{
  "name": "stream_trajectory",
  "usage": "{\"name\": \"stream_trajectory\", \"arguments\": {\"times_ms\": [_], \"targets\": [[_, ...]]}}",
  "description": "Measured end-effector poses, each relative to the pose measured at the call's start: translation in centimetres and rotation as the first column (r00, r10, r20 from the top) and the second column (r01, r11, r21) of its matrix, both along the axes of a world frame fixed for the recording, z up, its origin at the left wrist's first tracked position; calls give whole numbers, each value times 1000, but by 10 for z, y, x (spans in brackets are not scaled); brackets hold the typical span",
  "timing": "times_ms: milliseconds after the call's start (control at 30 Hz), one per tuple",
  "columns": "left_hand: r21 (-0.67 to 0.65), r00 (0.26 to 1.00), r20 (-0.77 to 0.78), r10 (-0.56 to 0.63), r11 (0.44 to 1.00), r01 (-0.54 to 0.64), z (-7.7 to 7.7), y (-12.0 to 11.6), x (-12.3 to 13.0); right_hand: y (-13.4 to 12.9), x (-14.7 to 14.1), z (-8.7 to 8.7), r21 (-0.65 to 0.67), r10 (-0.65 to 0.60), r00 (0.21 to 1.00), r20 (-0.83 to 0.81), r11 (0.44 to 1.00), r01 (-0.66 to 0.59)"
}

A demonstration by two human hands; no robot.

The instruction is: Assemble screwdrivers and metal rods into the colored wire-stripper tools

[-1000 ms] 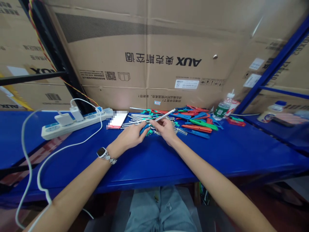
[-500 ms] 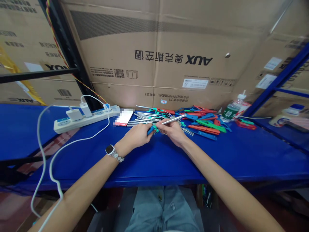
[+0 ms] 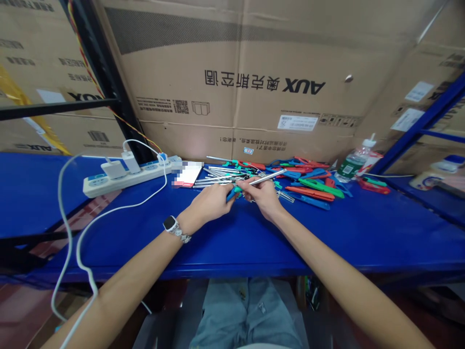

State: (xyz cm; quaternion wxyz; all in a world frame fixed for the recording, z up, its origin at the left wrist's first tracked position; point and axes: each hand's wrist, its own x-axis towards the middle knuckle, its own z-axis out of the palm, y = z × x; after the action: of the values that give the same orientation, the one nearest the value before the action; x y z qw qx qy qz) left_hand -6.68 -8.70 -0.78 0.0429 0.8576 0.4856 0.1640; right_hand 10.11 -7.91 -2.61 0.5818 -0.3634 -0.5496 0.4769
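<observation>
At the middle of the blue table, my left hand (image 3: 212, 202) is closed around a small blue plastic piece (image 3: 230, 194), most of it hidden by my fingers. My right hand (image 3: 266, 198) pinches a long silver metal strip (image 3: 269, 178) that points up to the right. A bit of green plastic (image 3: 237, 189) shows between the two hands, which almost touch. Just behind them lie several loose silver strips (image 3: 222, 172), some with green ends. Red, blue and green plastic handles (image 3: 313, 190), like utility knife bodies, are heaped to the right.
A white power strip (image 3: 134, 175) with plugs and cables stands at the left, beside a white and red card (image 3: 189, 173). A water bottle (image 3: 350, 165) and a red-and-green item (image 3: 374, 185) are on the right. Large cardboard boxes (image 3: 225, 43) rise behind the table (image 3: 232, 247).
The view has shifted slightly. Both hands stay close together on the same pieces, and less green plastic shows between my fingers than before.
</observation>
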Motion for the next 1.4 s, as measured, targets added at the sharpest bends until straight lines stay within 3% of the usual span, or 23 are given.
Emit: {"name": "stream_trajectory", "arguments": {"times_ms": [333,567,667,800,933,1033,1133,1233,1300,1400], "targets": [[-49,975,198,-101,992,113,-3,4,2,4,2,-3,130,41,988,146,990,-61],[-87,940,320,-115,985,150,-8,6,4,0,2,-1,80,48,996,81,995,-55],[-91,853,502,-143,972,216,-5,9,9,-6,6,-1,75,29,998,49,997,-33],[-121,685,723,-86,961,248,3,20,23,-10,8,-6,128,92,983,159,985,-113],[-121,588,809,8,981,153,6,40,41,-1,9,-11,94,111,978,174,987,-128],[-206,521,848,96,966,158,1,53,51,8,18,-11,48,106,965,241,991,-121],[-259,464,877,124,936,239,-1,58,56,13,35,0,75,86,917,388,989,-124],[-272,457,882,120,919,284,4,60,50,20,56,24,196,-33,833,552,976,-91],[-275,491,863,119,926,259,9,63,41,31,71,44,263,-108,774,624,961,-78],[-221,588,802,106,967,127,12,74,23,60,91,66,364,-258,628,734,930,-43]]}}
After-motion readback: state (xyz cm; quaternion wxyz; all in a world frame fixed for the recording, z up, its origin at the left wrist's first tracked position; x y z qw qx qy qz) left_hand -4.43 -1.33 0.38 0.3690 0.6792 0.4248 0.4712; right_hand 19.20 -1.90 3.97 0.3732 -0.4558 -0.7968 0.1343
